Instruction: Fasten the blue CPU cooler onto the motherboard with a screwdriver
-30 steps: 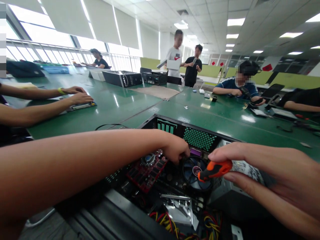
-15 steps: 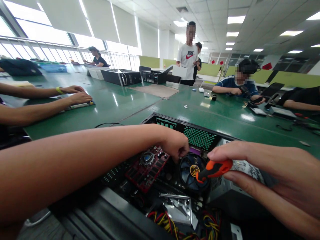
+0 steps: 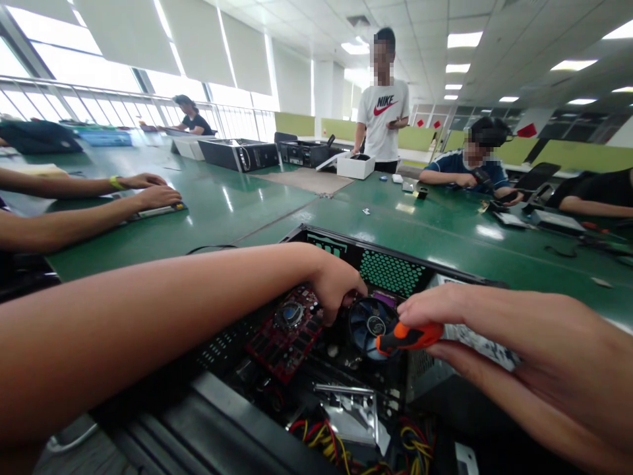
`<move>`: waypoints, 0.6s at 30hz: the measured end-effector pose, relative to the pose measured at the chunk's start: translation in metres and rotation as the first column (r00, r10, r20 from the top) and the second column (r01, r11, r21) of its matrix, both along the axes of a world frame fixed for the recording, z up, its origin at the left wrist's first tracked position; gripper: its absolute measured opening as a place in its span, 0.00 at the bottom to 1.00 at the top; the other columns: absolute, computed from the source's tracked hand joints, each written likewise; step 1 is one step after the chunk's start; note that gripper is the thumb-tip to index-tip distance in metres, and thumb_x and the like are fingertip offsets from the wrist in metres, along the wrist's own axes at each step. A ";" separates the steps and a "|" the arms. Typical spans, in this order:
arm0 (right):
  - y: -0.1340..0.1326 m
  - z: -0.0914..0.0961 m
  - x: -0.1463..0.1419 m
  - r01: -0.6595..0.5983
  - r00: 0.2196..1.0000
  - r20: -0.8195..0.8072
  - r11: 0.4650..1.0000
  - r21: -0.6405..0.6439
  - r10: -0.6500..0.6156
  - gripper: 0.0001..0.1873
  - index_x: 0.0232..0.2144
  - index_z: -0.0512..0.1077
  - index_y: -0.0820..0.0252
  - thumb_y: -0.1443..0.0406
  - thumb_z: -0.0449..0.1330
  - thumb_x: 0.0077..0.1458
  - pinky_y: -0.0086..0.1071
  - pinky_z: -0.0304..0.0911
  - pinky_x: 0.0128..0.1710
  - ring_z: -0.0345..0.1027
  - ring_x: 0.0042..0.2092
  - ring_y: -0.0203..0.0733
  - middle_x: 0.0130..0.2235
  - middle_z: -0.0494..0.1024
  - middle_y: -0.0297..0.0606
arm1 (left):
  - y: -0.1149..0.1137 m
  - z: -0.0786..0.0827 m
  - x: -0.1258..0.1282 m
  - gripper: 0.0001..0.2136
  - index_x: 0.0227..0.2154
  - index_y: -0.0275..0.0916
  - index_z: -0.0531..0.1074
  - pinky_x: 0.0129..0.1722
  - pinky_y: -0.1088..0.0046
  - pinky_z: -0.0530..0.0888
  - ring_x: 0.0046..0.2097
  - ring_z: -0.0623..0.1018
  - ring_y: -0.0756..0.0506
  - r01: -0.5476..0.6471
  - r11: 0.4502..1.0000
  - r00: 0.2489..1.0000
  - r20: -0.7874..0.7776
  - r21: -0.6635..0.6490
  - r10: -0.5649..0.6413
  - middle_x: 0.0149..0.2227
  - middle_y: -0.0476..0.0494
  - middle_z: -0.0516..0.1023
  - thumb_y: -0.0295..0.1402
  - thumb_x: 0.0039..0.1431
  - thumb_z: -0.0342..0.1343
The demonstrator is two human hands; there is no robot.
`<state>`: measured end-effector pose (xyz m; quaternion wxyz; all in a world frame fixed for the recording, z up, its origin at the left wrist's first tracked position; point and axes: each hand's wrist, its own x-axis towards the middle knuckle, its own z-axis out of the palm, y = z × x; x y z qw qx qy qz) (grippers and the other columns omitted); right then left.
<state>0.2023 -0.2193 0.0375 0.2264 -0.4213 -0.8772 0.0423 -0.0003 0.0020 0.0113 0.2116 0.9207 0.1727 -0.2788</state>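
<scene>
My right hand [image 3: 519, 343] grips a screwdriver [image 3: 410, 337] with an orange and black handle between thumb and fingers. Its front end points left, over the cooling fan [image 3: 374, 326]; no shaft can be made out. My left hand [image 3: 340, 285] reaches into the open computer case [image 3: 237, 415], its fingers curled at the upper left edge of the fan. The fingertips are partly hidden. Left of that hand lies a red graphics card [image 3: 287, 326] with a round metal cooler. A silver metal bracket [image 3: 352, 415] sits in the case nearer to me.
Red, yellow and black cables [image 3: 321, 439] bunch at the near side of the case. A power supply [image 3: 430, 369] lies below my right hand. Beyond are the green table [image 3: 217, 218], other computer cases [image 3: 240, 155], a white box [image 3: 355, 167] and several people working or standing.
My left hand and the fan have shifted slightly left, and the fan's face is at a different tilt. The screwdriver moved slightly left. The standing person has set a white box on the table.
</scene>
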 end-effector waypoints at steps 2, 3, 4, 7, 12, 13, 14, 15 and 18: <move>-0.001 0.001 -0.004 0.002 1.000 0.001 1.000 0.000 -0.002 0.12 0.62 0.73 0.38 0.61 0.55 0.85 0.23 0.81 0.41 0.89 0.45 0.34 0.52 0.91 0.23 | 0.001 -0.001 -0.001 0.50 0.71 0.36 0.76 0.49 0.65 0.84 0.49 0.87 0.37 -0.023 0.993 0.999 0.038 -0.114 0.028 0.55 0.41 0.91 0.33 0.39 0.81; -0.002 0.000 -0.004 0.011 1.000 0.003 1.000 -0.005 -0.011 0.13 0.63 0.73 0.38 0.62 0.54 0.85 0.23 0.81 0.41 0.89 0.45 0.34 0.52 0.90 0.23 | 0.001 -0.002 -0.001 0.57 0.77 0.36 0.71 0.54 0.64 0.84 0.54 0.87 0.36 -0.025 0.984 0.997 0.073 -0.176 0.038 0.62 0.39 0.89 0.36 0.39 0.82; -0.003 -0.002 -0.004 0.009 1.000 0.004 1.000 -0.014 -0.009 0.13 0.63 0.73 0.38 0.62 0.54 0.85 0.23 0.81 0.40 0.89 0.45 0.35 0.52 0.91 0.24 | 0.001 -0.004 -0.001 0.60 0.79 0.37 0.67 0.60 0.62 0.83 0.61 0.86 0.34 -0.015 0.975 0.992 0.118 -0.222 0.042 0.67 0.39 0.86 0.38 0.40 0.83; -0.009 -0.012 0.004 0.050 0.997 -0.065 0.998 -0.026 -0.052 0.12 0.60 0.81 0.40 0.58 0.62 0.81 0.30 0.84 0.40 0.90 0.44 0.44 0.49 0.92 0.31 | 0.000 -0.010 -0.001 0.56 0.77 0.39 0.70 0.72 0.60 0.77 0.72 0.81 0.32 0.042 0.959 0.976 0.218 -0.282 0.022 0.73 0.40 0.82 0.42 0.41 0.84; -0.027 -0.034 0.028 0.155 0.972 -0.181 0.988 0.025 -0.148 0.14 0.55 0.88 0.41 0.52 0.71 0.71 0.39 0.87 0.43 0.91 0.46 0.55 0.43 0.93 0.37 | -0.007 -0.016 0.002 0.47 0.69 0.36 0.76 0.71 0.60 0.78 0.70 0.82 0.31 0.071 0.949 0.980 0.200 -0.307 -0.008 0.66 0.39 0.86 0.39 0.43 0.83; -0.030 -0.037 0.030 0.155 0.973 -0.175 0.988 0.028 -0.148 0.14 0.55 0.89 0.41 0.52 0.71 0.71 0.40 0.87 0.43 0.91 0.46 0.56 0.42 0.93 0.37 | -0.009 -0.016 0.002 0.48 0.69 0.35 0.75 0.72 0.59 0.77 0.71 0.81 0.31 0.074 0.950 0.978 0.207 -0.304 -0.010 0.67 0.38 0.85 0.37 0.42 0.83; -0.032 -0.038 0.031 0.154 0.975 -0.168 0.988 0.031 -0.146 0.14 0.55 0.89 0.41 0.52 0.71 0.71 0.41 0.87 0.44 0.91 0.47 0.56 0.42 0.93 0.37 | -0.011 -0.016 0.003 0.48 0.69 0.34 0.75 0.73 0.59 0.77 0.71 0.81 0.31 0.082 0.952 0.976 0.217 -0.295 -0.017 0.68 0.36 0.84 0.36 0.42 0.83; -0.033 -0.038 0.031 0.153 0.976 -0.162 0.988 0.033 -0.146 0.15 0.56 0.89 0.41 0.51 0.71 0.71 0.41 0.87 0.44 0.91 0.47 0.57 0.43 0.93 0.37 | -0.013 -0.016 0.003 0.49 0.69 0.34 0.75 0.74 0.59 0.76 0.71 0.80 0.31 0.093 0.956 0.973 0.227 -0.279 -0.028 0.69 0.35 0.83 0.34 0.41 0.84; -0.028 -0.029 0.020 0.162 0.978 -0.144 0.985 0.053 -0.153 0.17 0.59 0.88 0.41 0.53 0.71 0.71 0.43 0.88 0.45 0.91 0.49 0.59 0.45 0.94 0.37 | -0.015 -0.016 0.005 0.49 0.68 0.37 0.75 0.75 0.57 0.75 0.72 0.80 0.31 0.136 0.963 0.964 0.257 -0.234 -0.074 0.70 0.36 0.82 0.33 0.39 0.85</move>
